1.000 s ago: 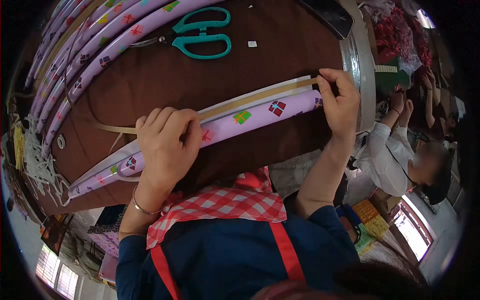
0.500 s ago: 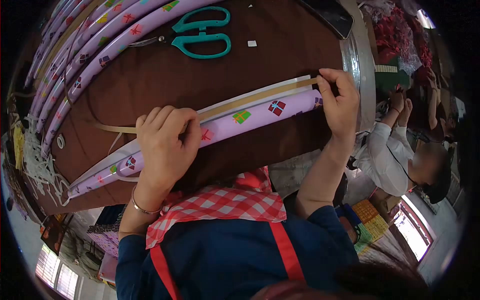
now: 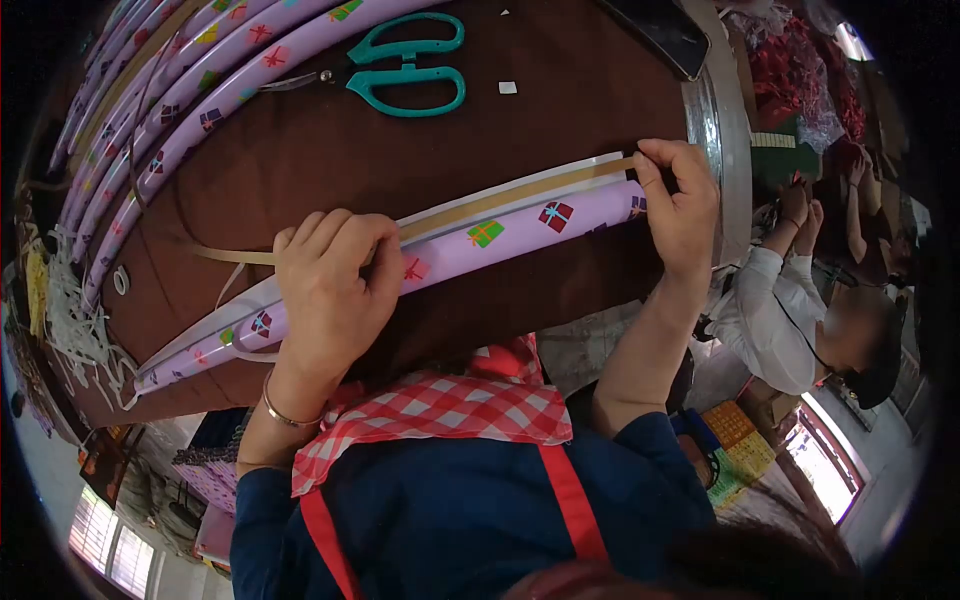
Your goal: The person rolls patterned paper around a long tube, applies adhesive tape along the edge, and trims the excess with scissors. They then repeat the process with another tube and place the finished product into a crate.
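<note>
A rolled sheet of lilac wrapping paper [image 3: 520, 226] printed with gift boxes lies slantwise in front of me, its white edge [image 3: 600, 160] turned up. Along that edge runs a narrow tan strip [image 3: 480, 208]. My right hand [image 3: 682, 205] pinches the strip's right end between thumb and finger at the end of the roll. Closed over the strip further left is my left hand [image 3: 335, 290], resting against the roll; its fingertips are partly hidden. Beyond it the strip's tail curls up toward the upper left.
Teal-handled scissors [image 3: 410, 90] and a white scrap [image 3: 508, 88] lie on the brown cloth [image 3: 560, 110]. More lilac rolls [image 3: 200, 125] stretch along the upper left. White strips [image 3: 85, 330] are heaped at the left edge. A dark phone [image 3: 660, 35] lies upper right. Another person [image 3: 775, 320] is at right.
Both hands keep their hold on the strip with almost no movement. The whole view has shifted very slightly.
</note>
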`<state>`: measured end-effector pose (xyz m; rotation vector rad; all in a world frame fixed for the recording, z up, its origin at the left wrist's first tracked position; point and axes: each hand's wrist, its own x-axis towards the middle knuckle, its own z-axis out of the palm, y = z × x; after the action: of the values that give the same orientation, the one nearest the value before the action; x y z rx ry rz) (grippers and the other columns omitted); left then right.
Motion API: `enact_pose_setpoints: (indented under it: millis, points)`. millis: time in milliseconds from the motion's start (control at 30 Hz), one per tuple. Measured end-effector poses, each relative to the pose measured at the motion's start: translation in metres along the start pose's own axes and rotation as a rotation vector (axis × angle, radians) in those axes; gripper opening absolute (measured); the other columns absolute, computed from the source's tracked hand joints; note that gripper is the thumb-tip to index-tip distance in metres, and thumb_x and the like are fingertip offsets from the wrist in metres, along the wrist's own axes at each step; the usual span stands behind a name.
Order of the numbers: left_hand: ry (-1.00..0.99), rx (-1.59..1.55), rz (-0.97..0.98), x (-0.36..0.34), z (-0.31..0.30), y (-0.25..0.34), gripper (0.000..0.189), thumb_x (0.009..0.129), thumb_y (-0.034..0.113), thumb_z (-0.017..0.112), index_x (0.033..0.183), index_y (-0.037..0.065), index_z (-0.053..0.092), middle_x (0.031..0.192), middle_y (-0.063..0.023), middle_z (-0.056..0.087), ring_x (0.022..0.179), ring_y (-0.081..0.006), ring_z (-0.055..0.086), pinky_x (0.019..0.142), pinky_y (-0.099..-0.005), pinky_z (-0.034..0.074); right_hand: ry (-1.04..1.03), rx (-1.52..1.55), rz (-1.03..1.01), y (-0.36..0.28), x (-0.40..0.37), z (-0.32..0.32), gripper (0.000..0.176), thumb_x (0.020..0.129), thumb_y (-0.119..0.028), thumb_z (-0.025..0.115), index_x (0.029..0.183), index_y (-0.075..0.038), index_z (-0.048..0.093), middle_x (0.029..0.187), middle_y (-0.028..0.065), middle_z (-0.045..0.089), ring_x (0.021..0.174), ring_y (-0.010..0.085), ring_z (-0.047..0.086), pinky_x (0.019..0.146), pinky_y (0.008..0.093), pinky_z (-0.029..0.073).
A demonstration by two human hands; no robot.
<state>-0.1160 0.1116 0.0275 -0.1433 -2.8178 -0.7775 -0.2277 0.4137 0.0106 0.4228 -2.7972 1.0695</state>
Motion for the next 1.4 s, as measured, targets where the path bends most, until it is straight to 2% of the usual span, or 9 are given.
enact_pose_setpoints:
  millis: [767,1067,1167,1267,1333,1400]
  points:
    - [-0.038,-0.028,-0.035,0.003,-0.001,0.001,0.013,0.072,0.004,0.070,0.079,0.012,0.062,0.071,-0.0016,0.059,0.066,-0.0222,0.056,0.062,-0.0359,0.034,-0.044,-0.017,-0.009,-0.004,0.004,-0.003,0.010,0.084,-0.005,0.067,0.093,0.000,0.068,0.086,0.0104,0.066,0.083,0.0258,0.059,0.075,0.0366,0.047]
    - [-0.022,-0.033,-0.030,0.002,-0.002,0.001,0.013,0.071,0.004,0.070,0.079,0.012,0.062,0.071,-0.0012,0.060,0.066,-0.0215,0.057,0.062,-0.0353,0.034,-0.175,-0.118,-0.046,-0.008,0.011,-0.012,0.015,0.084,-0.009,0.064,0.095,0.000,0.068,0.089,0.0124,0.063,0.089,0.0304,0.059,0.079,0.0387,0.046]
    - [-0.091,-0.036,-0.089,0.002,-0.005,0.004,0.010,0.076,0.003,0.068,0.082,0.009,0.063,0.074,-0.0045,0.061,0.073,-0.0241,0.060,0.070,-0.0357,0.039,-0.223,-0.105,-0.032,-0.007,0.012,-0.015,0.016,0.085,-0.009,0.061,0.096,0.001,0.068,0.094,0.0127,0.062,0.093,0.0305,0.058,0.082,0.0388,0.046]
    - [-0.097,-0.039,-0.096,0.002,-0.005,0.004,0.011,0.076,0.003,0.068,0.083,0.009,0.063,0.074,-0.0042,0.060,0.072,-0.0235,0.059,0.069,-0.0357,0.039,-0.262,-0.084,-0.017,-0.007,0.013,-0.017,0.017,0.085,-0.005,0.057,0.096,0.000,0.069,0.097,0.0125,0.062,0.095,0.0305,0.057,0.084,0.0386,0.046]
    - [-0.012,-0.034,-0.032,0.002,0.000,0.001,0.013,0.071,0.005,0.070,0.079,0.012,0.062,0.070,-0.0013,0.059,0.065,-0.0215,0.057,0.062,-0.0355,0.034,-0.262,-0.112,-0.060,-0.005,0.013,-0.017,0.020,0.083,-0.003,0.054,0.096,0.000,0.069,0.098,0.0121,0.061,0.097,0.0302,0.057,0.085,0.0382,0.046]
    - [-0.002,-0.030,-0.028,0.001,0.000,0.000,0.013,0.072,0.005,0.070,0.079,0.012,0.062,0.070,-0.0014,0.059,0.066,-0.0216,0.057,0.062,-0.0355,0.034,-0.262,-0.117,-0.067,-0.006,0.014,-0.016,0.021,0.082,-0.002,0.053,0.095,0.000,0.069,0.098,0.0121,0.061,0.096,0.0304,0.057,0.086,0.0383,0.046]
